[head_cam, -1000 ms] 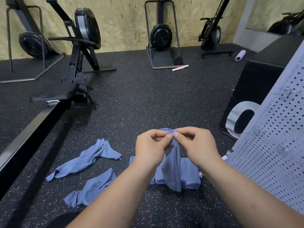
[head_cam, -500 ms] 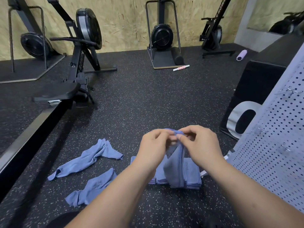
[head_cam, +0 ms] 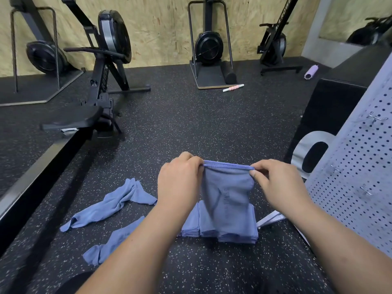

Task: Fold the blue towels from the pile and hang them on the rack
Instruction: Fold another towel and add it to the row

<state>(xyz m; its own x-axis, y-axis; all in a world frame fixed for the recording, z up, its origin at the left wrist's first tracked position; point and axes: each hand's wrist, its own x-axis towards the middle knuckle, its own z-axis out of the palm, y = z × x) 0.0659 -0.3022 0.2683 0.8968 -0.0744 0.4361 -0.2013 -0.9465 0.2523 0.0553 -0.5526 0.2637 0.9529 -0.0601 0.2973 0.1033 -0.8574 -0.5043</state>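
Right now the left hand (head_cam: 180, 183) and the right hand (head_cam: 280, 183) hold one blue towel (head_cam: 228, 194) stretched between them, directly above the folded stack (head_cam: 192, 227) that sits on the floor (head_cam: 191, 128). Each grip is closed in a pinch. The thumb and curled fingers of each hand clamp a top corner of the blue towel, so its upper edge runs taut and level from hand to hand.

The cloth hangs from that edge in front of the folded stack. Its lower end seems to reach the stack's top, though blue on blue makes contact hard to judge.

Left of the folded stack two more towels lie crumpled on the floor: the farther loose towel (head_cam: 112, 206) in full view, and the nearer loose towel (head_cam: 114, 240) partly behind the left forearm. Just right of the folded stack stands the pegboard rack (head_cam: 360, 177), pale and perforated, with small metal hooks on its face. Beyond the folded stack, to its right, sits a black box (head_cam: 331, 102). Well beyond it, to the left, stands a rowing machine (head_cam: 101, 81).
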